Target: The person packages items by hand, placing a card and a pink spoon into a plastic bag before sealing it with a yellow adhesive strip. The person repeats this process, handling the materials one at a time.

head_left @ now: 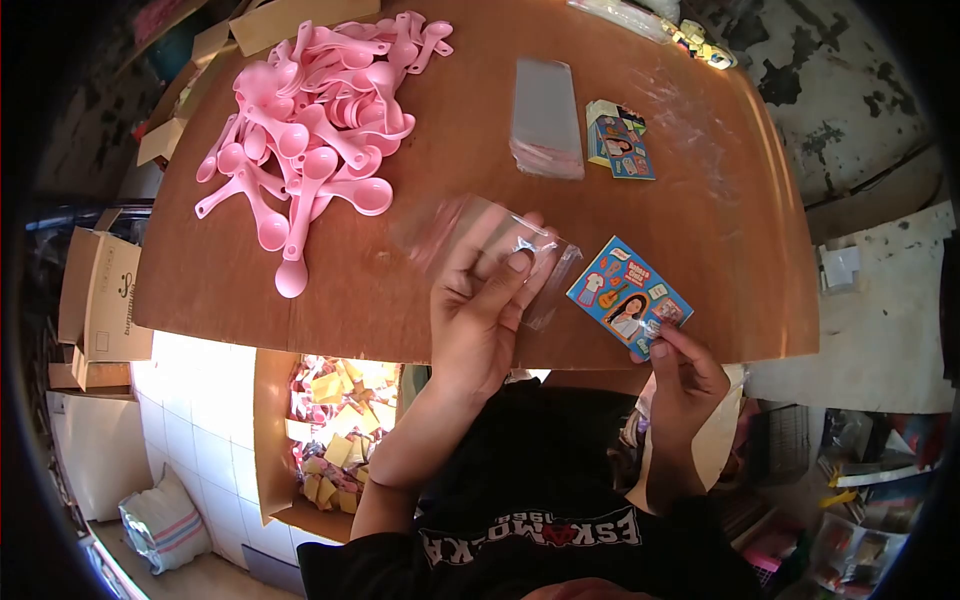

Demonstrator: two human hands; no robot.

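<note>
My left hand (490,290) grips a clear plastic bag (548,280) between thumb and fingers, above the wooden table. To its right, my right hand (685,375) pinches a blue printed card (630,298) by its lower right corner. The card is tilted, its left edge close to the bag but apart from it. Beyond the hands lie a stack of clear bags (547,120) and a small stack of similar blue cards (620,142). A large pile of pink measuring spoons (320,130) covers the table's left part.
The brown table (400,320) has its near edge just below my hands. Under it at the left stands an open carton (275,430) of packed pieces. Another cardboard box (105,295) is at the far left. Plastic packets (690,40) lie at the back right.
</note>
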